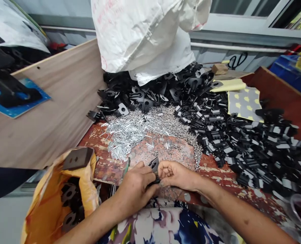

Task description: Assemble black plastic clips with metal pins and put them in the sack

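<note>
My left hand [136,186] and my right hand [174,174] meet at the near edge of the worn red table [221,179]. Both are closed round one small black metal bracket [154,166], fingers pinching it from either side. Just beyond my hands lies a spread of shiny silver pins [132,130]. Behind and to the right is a big heap of black brackets [242,135], many with white-edged parts.
An orange bag [48,203] holding black brackets stands at my left, by a wooden board [58,108]. A white sack [145,37] hangs over the heap at the back. Yellow-dotted paper [244,101] and scissors [237,61] lie at the back right.
</note>
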Action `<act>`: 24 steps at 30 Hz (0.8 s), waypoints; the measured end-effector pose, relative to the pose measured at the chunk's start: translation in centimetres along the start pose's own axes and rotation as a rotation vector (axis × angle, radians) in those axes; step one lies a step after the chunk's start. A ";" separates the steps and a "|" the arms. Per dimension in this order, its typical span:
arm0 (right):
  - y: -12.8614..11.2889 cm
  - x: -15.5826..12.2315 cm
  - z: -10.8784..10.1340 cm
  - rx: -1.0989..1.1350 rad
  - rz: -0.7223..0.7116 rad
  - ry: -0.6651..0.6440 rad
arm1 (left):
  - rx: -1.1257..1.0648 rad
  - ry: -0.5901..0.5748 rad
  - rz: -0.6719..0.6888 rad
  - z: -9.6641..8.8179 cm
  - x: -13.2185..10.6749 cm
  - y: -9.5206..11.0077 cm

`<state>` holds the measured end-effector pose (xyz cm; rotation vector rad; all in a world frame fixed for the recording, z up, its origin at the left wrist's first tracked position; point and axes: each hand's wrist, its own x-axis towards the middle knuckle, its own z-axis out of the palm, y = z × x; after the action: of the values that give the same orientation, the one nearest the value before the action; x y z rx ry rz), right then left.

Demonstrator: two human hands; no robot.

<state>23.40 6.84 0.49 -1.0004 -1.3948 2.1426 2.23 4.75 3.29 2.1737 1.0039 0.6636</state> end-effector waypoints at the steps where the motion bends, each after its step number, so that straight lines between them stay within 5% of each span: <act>1: -0.2 0.3 -0.3 -0.024 0.012 -0.022 | 0.032 0.002 0.008 -0.1 -0.2 -0.1; 3: -1.1 1.0 -1.3 -0.209 -0.023 -0.003 | 0.084 0.045 -0.009 -0.5 -0.7 -0.4; 8: -4.9 5.6 -5.0 -1.232 -0.451 0.422 | -0.059 0.262 -0.267 -2.8 -1.7 -2.0; 11: -5.9 9.7 -5.5 -1.669 -0.455 0.353 | -0.341 0.340 -0.446 -3.5 -2.2 -3.1; 18: -4.6 14.7 -3.0 -1.818 -0.411 0.325 | -0.971 0.500 -0.710 -1.9 -3.0 -4.6; 24: -5.3 13.2 -6.0 -1.796 -0.436 0.369 | -1.251 0.563 -0.656 -2.0 -2.6 -5.1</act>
<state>18.74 21.55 -0.84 -1.1779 -2.7754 -0.0833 -3.05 5.89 0.48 0.5362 1.0376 1.1570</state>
